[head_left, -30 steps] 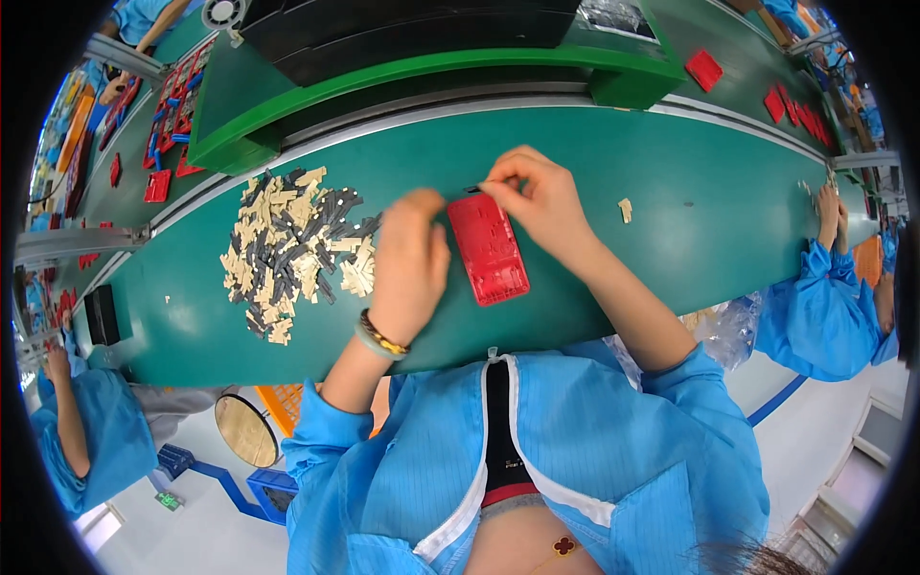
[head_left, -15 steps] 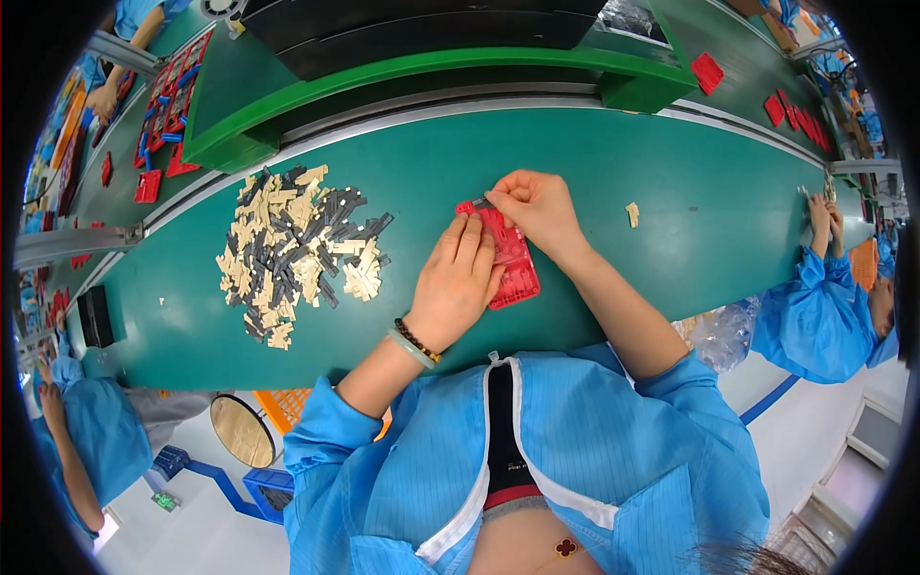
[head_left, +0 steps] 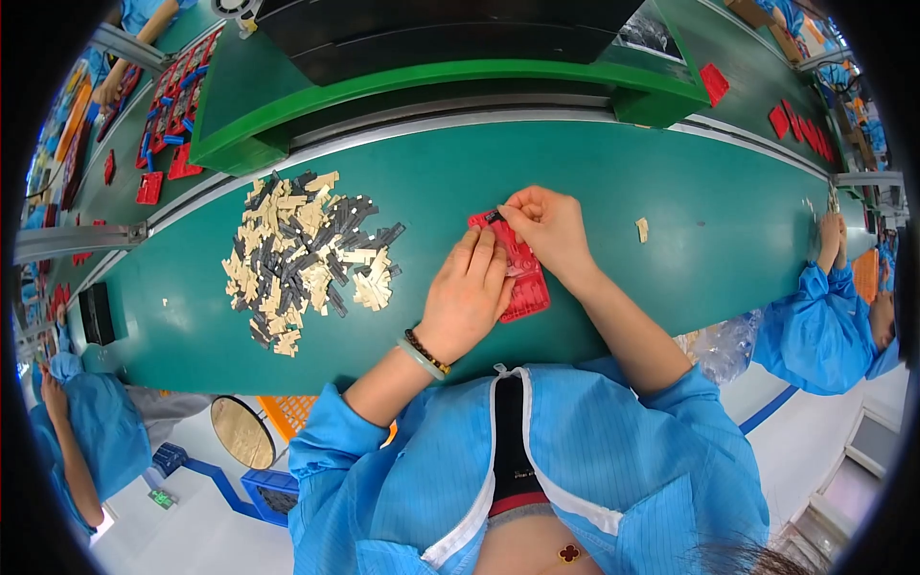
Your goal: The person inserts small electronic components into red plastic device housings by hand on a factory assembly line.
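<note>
A red plastic case (head_left: 527, 299) with moulded recesses lies on the green bench in front of me, tilted a little. My left hand (head_left: 467, 295) rests over its left side and holds it, thumb near its lower part. At the case's far end, my right hand (head_left: 550, 228) pinches a small dark grey plastic piece (head_left: 494, 217) against the case; the fingertips partly hide it. To the left lies a heap of small cream and dark grey plastic pieces (head_left: 305, 254). One loose cream piece (head_left: 642, 230) sits right of my right hand.
Beyond the bench's metal edge stands a green shelf (head_left: 460, 77) carrying a black bin (head_left: 441, 38). Red cases (head_left: 182, 158) lie at the far left, and more red parts (head_left: 800, 126) at the far right. Co-workers' arms (head_left: 830, 240) reach in at both sides. A clear plastic bag (head_left: 721, 345) hangs by the near edge.
The whole view has shifted slightly. My right hand still pinches at the case's far end, where the dark piece now shows more plainly. My left hand stays on the case.
</note>
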The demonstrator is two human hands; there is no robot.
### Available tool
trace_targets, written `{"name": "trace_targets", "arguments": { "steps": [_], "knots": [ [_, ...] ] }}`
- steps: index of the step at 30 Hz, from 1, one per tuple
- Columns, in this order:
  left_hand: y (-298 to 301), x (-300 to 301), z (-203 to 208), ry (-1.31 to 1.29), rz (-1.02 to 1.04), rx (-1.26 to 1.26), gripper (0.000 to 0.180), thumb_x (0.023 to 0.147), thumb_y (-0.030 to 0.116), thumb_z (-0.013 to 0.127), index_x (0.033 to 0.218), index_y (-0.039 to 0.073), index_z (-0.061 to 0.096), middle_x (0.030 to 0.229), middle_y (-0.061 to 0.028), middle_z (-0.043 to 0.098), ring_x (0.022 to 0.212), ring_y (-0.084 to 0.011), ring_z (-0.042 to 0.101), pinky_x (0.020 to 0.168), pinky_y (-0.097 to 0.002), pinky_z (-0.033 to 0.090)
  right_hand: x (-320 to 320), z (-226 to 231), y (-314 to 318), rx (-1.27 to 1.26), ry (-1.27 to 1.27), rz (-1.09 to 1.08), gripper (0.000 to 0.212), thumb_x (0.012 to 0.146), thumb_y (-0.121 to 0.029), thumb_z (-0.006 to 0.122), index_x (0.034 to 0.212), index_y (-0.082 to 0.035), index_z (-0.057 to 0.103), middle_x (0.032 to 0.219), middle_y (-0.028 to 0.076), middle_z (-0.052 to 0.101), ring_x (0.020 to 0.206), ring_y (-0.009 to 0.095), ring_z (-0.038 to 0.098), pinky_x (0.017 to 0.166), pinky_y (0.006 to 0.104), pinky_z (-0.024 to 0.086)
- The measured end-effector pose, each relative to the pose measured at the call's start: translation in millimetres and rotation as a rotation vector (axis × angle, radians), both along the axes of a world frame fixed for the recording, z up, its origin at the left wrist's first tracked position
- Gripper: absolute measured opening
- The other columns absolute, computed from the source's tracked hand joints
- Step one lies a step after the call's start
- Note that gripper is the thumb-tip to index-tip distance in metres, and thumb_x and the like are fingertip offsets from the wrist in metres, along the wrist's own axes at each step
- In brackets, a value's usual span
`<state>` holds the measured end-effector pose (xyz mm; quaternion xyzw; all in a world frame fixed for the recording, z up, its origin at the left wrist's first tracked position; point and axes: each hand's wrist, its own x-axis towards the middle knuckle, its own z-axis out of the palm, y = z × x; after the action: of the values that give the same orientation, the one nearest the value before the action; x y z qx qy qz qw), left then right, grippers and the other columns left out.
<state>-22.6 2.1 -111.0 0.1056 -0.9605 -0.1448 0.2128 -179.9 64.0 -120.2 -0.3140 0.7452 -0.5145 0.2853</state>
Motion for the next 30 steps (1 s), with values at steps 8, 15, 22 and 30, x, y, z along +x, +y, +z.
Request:
{"name": "trace_targets", "arguments": {
  "steps": [8,15,22,30],
  "knots": [
    [0.1,1.2,-0.9,-0.005,0.005,0.016,0.04,0.078,0.018,0.066,0.111,-0.003,0.058,0.125,-0.019,0.051,0.118,-0.0342,0.049,0.094,-0.0402,0.047,2.0,7.9,1.1,0.065,0.031,0.031,0.009,0.085,-0.003,0.066,0.082,0.005,0.063,0.062,0.002,0.062,0.053,0.002,0.051,0.047,0.0195,0.04],
    [-6.9,-1.3,8.0,-0.014,-0.033,0.111,0.037,0.077,0.013,0.064,0.109,-0.002,0.056,0.127,-0.0176,0.05,0.113,-0.0346,0.049,0.093,-0.0428,0.045,6.4,16.7,9.1,0.086,0.54,0.04,0.013,0.079,-0.015,0.07,0.089,-0.007,0.068,0.065,0.005,0.062,0.055,0.018,0.062,0.051,0.0298,0.048],
    [-9.0,-11.0,12.0,0.008,-0.03,0.087,0.038,0.076,0.012,0.064,0.11,-0.002,0.055,0.123,-0.0166,0.053,0.106,-0.0329,0.052,0.088,-0.0414,0.045,-6.6,16.8,32.3,-0.015,0.988,0.148,0.015,0.079,-0.014,0.069,0.093,-0.01,0.068,0.072,0.004,0.056,0.06,0.02,0.06,0.051,0.0315,0.048],
    [-2.2,-41.5,6.4,-0.038,0.082,-0.072,0.044,0.083,0.019,0.062,0.12,-0.003,0.056,0.097,-0.0098,0.054,0.091,-0.0259,0.051,0.078,-0.0371,0.045,8.5,34.9,92.2,-0.133,0.792,0.587,0.03,0.073,-0.024,0.073,0.099,-0.012,0.064,0.104,0.004,0.059,0.081,0.018,0.061,0.066,0.0307,0.052]
  ]
}}
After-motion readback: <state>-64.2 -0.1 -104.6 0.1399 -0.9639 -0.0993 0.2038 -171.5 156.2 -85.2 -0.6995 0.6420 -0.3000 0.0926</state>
